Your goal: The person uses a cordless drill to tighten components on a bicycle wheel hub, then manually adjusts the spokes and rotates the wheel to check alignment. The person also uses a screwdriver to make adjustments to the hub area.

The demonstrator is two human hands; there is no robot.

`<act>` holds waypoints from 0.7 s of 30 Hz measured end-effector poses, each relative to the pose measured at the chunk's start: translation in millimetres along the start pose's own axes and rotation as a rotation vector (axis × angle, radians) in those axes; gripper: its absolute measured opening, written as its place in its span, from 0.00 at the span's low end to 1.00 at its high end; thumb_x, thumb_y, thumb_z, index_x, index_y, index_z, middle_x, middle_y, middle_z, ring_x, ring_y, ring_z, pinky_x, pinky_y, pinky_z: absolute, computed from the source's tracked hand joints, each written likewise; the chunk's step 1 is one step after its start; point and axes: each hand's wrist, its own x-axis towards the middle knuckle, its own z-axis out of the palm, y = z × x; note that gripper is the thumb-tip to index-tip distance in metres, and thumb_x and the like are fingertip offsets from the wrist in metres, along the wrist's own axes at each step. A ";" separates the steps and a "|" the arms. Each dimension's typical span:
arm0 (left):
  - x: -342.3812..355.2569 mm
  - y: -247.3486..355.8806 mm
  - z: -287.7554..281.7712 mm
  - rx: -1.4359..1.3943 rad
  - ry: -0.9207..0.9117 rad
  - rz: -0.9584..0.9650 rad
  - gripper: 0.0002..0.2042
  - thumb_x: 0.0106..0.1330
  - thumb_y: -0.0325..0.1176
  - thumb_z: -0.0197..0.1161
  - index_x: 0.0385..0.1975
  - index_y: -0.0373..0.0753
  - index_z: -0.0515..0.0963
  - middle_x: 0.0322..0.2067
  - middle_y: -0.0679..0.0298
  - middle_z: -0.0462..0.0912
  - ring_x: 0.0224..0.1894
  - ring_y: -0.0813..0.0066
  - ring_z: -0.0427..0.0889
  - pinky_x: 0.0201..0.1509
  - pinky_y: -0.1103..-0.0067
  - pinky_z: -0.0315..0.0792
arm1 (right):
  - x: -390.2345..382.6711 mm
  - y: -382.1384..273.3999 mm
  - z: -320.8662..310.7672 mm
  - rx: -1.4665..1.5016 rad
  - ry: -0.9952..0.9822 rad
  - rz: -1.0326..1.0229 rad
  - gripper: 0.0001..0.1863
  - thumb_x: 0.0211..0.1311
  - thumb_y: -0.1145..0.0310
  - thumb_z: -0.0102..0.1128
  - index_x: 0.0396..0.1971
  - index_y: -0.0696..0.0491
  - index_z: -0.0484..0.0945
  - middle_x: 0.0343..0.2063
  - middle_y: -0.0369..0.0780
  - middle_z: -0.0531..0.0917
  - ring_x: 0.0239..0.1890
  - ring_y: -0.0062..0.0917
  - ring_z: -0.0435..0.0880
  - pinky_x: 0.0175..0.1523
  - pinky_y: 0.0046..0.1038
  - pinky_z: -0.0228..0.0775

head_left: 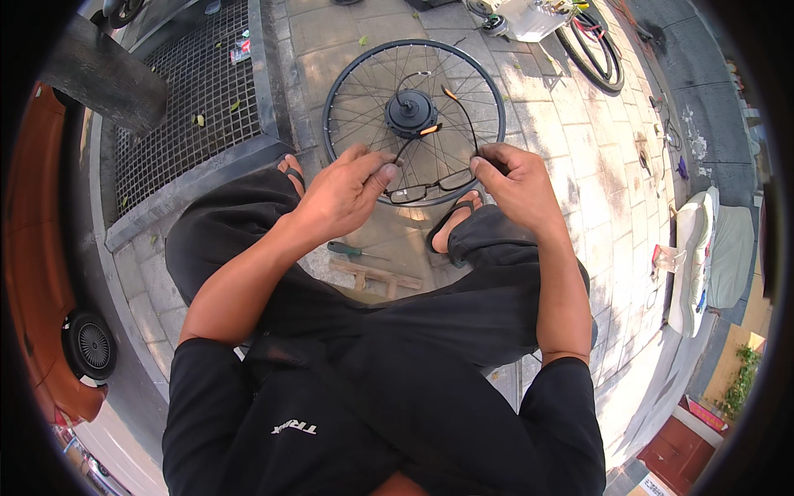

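Note:
Between my hands is a pair of dark-framed eyeglasses (431, 189), its temples opened out and their orange-tipped ends pointing away from me. My left hand (351, 189) pinches the frame near the left hinge. At the right hinge, the fingers of my right hand (514, 182) close on the other side. Beyond and beneath the glasses, a bicycle wheel (495, 79) with a black rim and spokes lies flat on the paving. A thick black hub motor (411, 113) fills its centre, with a short cable curving up from the axle.
A green-handled screwdriver (346, 249) and a piece of wood (376, 274) lie between my legs. To the left are a metal grate (186, 107) and a tree trunk (107, 74). A bicycle tyre (591, 54) and white box (529, 18) stand far right. A pale cushion (693, 260) is at the right.

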 end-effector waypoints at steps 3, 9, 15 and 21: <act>3.4 3.0 7.3 -0.245 -0.157 -0.150 0.17 0.81 0.44 0.60 0.52 0.36 0.85 0.43 0.60 0.83 0.36 0.73 0.83 0.40 0.72 0.80 | 0.9 16.1 7.2 0.091 0.002 -0.102 0.18 0.68 0.66 0.66 0.51 0.62 0.85 0.36 0.41 0.90 0.35 0.21 0.85 0.44 0.27 0.80; 9.2 10.8 4.0 -0.590 -0.430 -0.447 0.19 0.78 0.45 0.65 0.44 0.30 0.86 0.29 0.68 0.81 0.34 0.83 0.79 0.37 0.79 0.77 | -4.8 10.1 -7.4 0.281 -0.242 0.007 0.15 0.69 0.74 0.63 0.53 0.63 0.82 0.33 0.37 0.86 0.32 0.16 0.83 0.39 0.22 0.77; 9.8 12.9 -2.0 -0.457 -0.498 -0.425 0.18 0.76 0.44 0.69 0.42 0.30 0.88 0.27 0.69 0.82 0.33 0.85 0.74 0.35 0.80 0.70 | -14.1 20.3 -11.7 0.407 -0.470 0.045 0.17 0.72 0.71 0.56 0.55 0.64 0.82 0.29 0.36 0.84 0.33 0.18 0.84 0.41 0.24 0.78; 13.2 28.4 -14.2 -0.456 -0.441 -0.436 0.21 0.72 0.47 0.73 0.44 0.29 0.88 0.29 0.65 0.85 0.33 0.81 0.76 0.37 0.78 0.72 | -14.9 31.7 -12.3 0.585 -0.421 0.130 0.18 0.77 0.62 0.58 0.46 0.63 0.87 0.28 0.35 0.85 0.31 0.17 0.83 0.40 0.22 0.76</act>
